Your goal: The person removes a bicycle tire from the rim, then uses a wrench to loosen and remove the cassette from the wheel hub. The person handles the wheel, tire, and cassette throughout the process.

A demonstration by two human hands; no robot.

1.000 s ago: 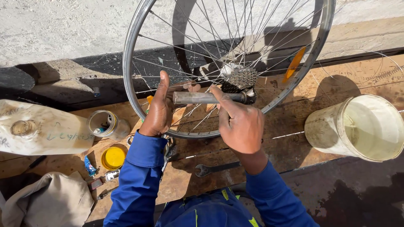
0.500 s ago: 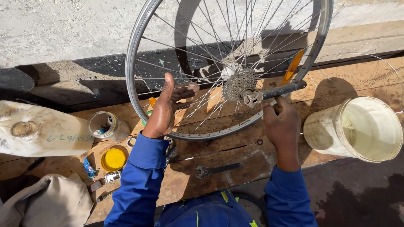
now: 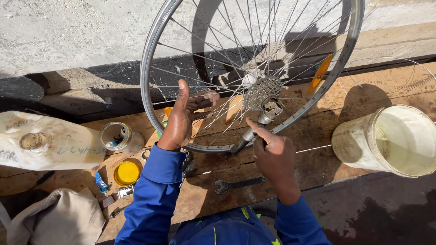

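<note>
While hands work, bucket (image 3: 359,145) holds pale liquid.

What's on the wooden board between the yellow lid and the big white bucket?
In the head view, a flat spanner lies between the yellow lid and the white bucket, just below the wheel rim, near the person's right hand.

Wooden board (image 3: 318,149) carrying wheel rim (image 3: 150,90), bucket (image 3: 390,140), spanner (image 3: 238,184), tin can (image 3: 119,137), yellow lid (image 3: 126,173), jug (image 3: 50,140) lying flat.
</note>
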